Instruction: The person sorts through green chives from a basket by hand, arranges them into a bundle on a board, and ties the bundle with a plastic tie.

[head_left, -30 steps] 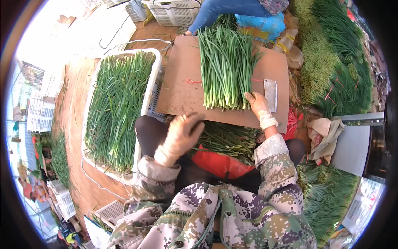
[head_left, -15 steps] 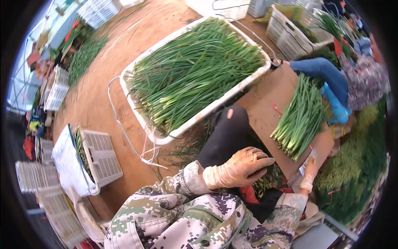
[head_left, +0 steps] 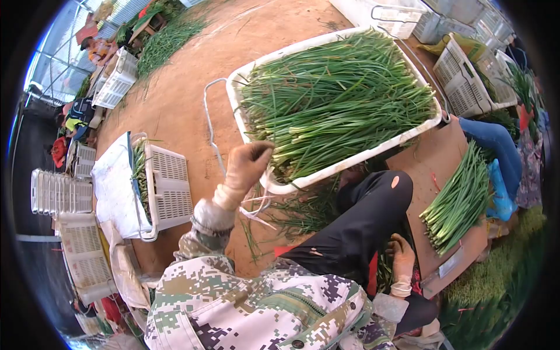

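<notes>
My left hand (head_left: 248, 166) is raised at the near left corner of the white basket (head_left: 233, 96), its gloved fingers closed in a pinch; what they hold, if anything, is hidden. Green stalks (head_left: 338, 93) fill this basket, pale ends at its sides. White strips (head_left: 256, 209) hang from the corner below the hand. Beside my right knee, my right hand (head_left: 401, 256) has its fingers loosely curled and apart, with nothing visible in them. A loose bunch of green stalks (head_left: 458, 201) lies on the brown board (head_left: 431, 157) to the right. A small metal plate (head_left: 451, 262) rests near the board's edge.
Left of me stands a white crate (head_left: 169, 186) with a white sheet (head_left: 119, 184) beside it. More crates (head_left: 458, 84) are at the upper right. A person in blue jeans (head_left: 496, 140) sits beyond the board. Other people are far left. Wire handles stick out from the basket.
The view has swung left. My left hand has risen to the basket corner and closed. My right hand has left the bunch and board and come down beside my leg.
</notes>
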Demonstrator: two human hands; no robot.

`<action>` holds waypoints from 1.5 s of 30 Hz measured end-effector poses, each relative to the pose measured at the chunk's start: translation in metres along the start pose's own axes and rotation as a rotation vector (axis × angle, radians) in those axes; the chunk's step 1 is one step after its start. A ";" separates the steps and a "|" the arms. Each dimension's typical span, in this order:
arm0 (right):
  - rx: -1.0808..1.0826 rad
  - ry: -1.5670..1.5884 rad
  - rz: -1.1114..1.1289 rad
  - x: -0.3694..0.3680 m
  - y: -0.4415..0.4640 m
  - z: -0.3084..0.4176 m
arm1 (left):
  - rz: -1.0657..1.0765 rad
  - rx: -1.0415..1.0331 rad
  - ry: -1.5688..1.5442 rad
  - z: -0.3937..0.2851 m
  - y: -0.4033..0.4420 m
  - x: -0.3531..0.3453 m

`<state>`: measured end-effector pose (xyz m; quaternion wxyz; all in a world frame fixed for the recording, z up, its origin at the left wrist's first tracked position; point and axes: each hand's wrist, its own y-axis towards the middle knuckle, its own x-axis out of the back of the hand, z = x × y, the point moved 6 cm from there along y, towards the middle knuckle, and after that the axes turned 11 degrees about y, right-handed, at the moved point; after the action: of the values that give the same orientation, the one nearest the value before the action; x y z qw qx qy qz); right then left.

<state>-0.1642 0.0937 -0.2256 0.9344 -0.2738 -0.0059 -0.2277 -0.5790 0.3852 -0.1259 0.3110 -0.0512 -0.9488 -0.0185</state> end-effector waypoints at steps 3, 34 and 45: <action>-0.021 -0.073 0.032 -0.018 0.000 -0.017 | 0.075 0.209 -0.168 -0.001 0.025 0.007; 0.295 -0.459 -0.009 -0.032 -0.022 -0.031 | 0.225 -0.326 1.032 -0.007 0.043 -0.094; 0.252 -0.504 0.004 -0.025 -0.013 -0.039 | 0.028 0.235 0.398 0.085 0.073 -0.003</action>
<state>-0.1968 0.0745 -0.2559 0.9306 -0.2036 -0.2657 -0.1481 -0.6185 0.4635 -0.1961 0.4962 -0.0230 -0.8636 0.0866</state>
